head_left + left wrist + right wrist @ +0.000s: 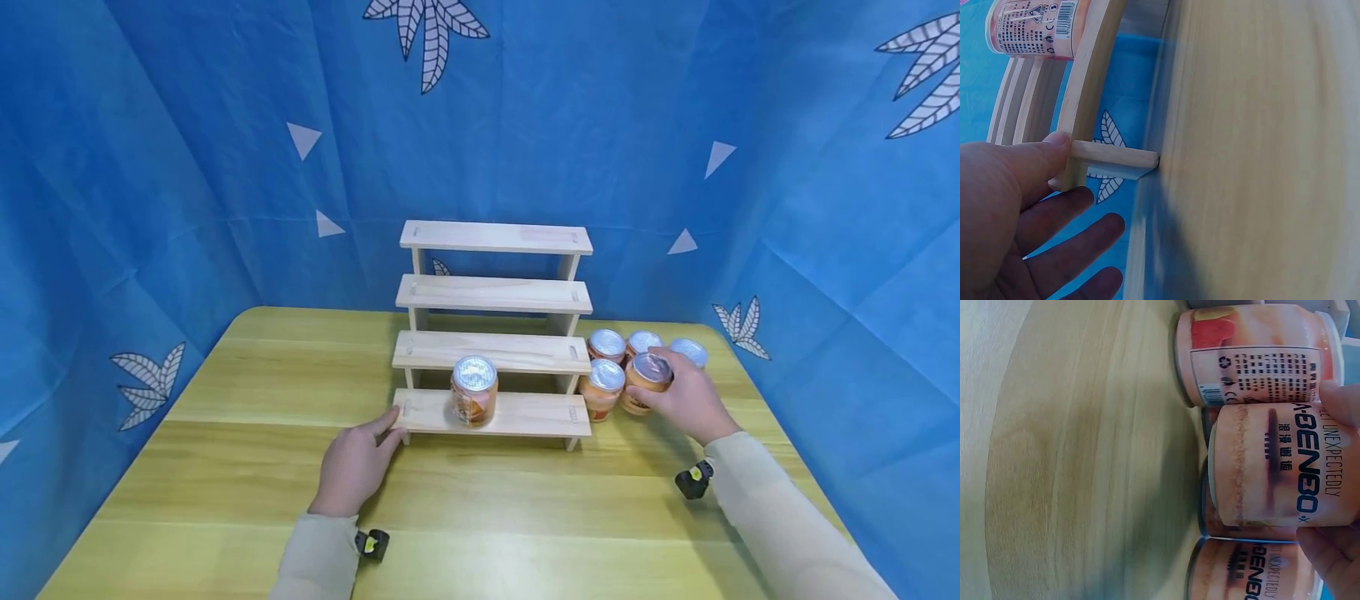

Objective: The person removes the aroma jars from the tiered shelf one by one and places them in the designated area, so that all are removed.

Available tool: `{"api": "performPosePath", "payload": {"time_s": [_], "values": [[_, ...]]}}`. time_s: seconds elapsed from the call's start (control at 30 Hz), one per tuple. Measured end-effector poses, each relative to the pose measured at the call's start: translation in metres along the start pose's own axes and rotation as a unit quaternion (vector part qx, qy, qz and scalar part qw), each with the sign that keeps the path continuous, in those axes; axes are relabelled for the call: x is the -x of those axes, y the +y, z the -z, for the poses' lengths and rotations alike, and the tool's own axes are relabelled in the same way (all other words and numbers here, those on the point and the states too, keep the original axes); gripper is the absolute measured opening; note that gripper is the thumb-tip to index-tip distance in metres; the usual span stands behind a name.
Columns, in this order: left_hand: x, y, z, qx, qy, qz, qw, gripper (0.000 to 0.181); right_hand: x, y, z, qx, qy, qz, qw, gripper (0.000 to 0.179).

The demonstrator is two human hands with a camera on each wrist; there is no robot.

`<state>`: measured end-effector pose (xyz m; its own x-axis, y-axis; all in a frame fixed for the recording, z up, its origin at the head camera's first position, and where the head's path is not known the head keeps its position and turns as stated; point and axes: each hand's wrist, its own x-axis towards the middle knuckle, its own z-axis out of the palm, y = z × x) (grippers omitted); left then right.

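Observation:
A tiered wooden display rack stands toward the back of the table. One orange-pink can with a silver lid is upright on its lowest step. My left hand pinches the left end of that step between thumb and index finger; in the left wrist view the other fingers are spread below it. To the right of the rack, my right hand grips another can near its lid, thumb on one side and fingers on the other. This can stays upright, close against the neighbouring cans.
Several matching cans are grouped at the rack's right side, around the held one. The table has a wood-grain top with rounded back corners. Blue cloth with white leaf prints hangs behind and on both sides.

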<state>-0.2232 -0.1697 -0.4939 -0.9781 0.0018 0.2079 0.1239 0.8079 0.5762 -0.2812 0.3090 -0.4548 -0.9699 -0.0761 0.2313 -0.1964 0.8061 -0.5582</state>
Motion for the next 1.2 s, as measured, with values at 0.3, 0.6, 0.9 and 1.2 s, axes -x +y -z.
{"api": "performPosePath", "payload": {"time_s": [0.3,0.6,0.9,1.2], "values": [[0.001,0.000,0.001,0.003,-0.001,0.003,1.0000,0.041,0.000,0.012,-0.012,0.014,0.019,0.018,0.9996,0.074],[0.001,-0.003,0.003,0.006,0.000,0.003,1.0000,0.042,0.001,0.010,-0.018,-0.001,0.004,0.016,0.9999,0.075],[0.001,-0.005,0.003,0.006,0.004,-0.003,1.0000,0.042,0.002,0.000,-0.008,-0.003,-0.007,0.010,0.9999,0.066],[0.001,-0.003,0.002,0.008,0.002,-0.010,0.9999,0.041,0.000,-0.034,-0.002,0.012,0.016,0.036,0.9991,0.065]]}}
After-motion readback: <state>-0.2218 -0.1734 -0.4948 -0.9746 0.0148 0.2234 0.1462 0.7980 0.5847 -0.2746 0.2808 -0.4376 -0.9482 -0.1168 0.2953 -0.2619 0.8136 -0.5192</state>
